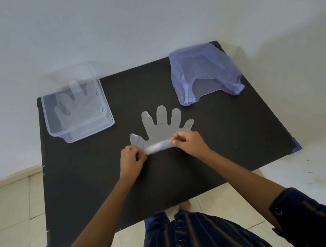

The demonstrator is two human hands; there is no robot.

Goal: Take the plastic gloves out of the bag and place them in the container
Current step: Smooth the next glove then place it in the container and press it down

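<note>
Nearest to the camera is the person's striped dark shirt [198, 238], and both forearms reach forward over the black table [85, 189]. At the middle of the table the left hand [130, 159] and the right hand [189, 142] each pinch one end of the rolled cuff of a clear plastic glove [161, 127]. The fingers of both hands are closed on this thin roll, the left at the thumb side of the glove and the right at the other end. The rest of the glove lies flat on the table, with its five fingers spread and pointing to 12 o'clock.

Farther away, at about 10 o'clock from the hands, stands the clear container [64, 130]. Inside it a second glove [74, 105] is visible through the wall, so I judge that at least one glove is already placed. At about 1 o'clock, well apart from the hands, lies the pale purple bag [202, 68], open toward the person. It looks slack, but whether more gloves are inside I cannot tell.

So the task seems partly done: the glove in the hands must be put into the container, and perhaps the bag needs one more check.
</note>
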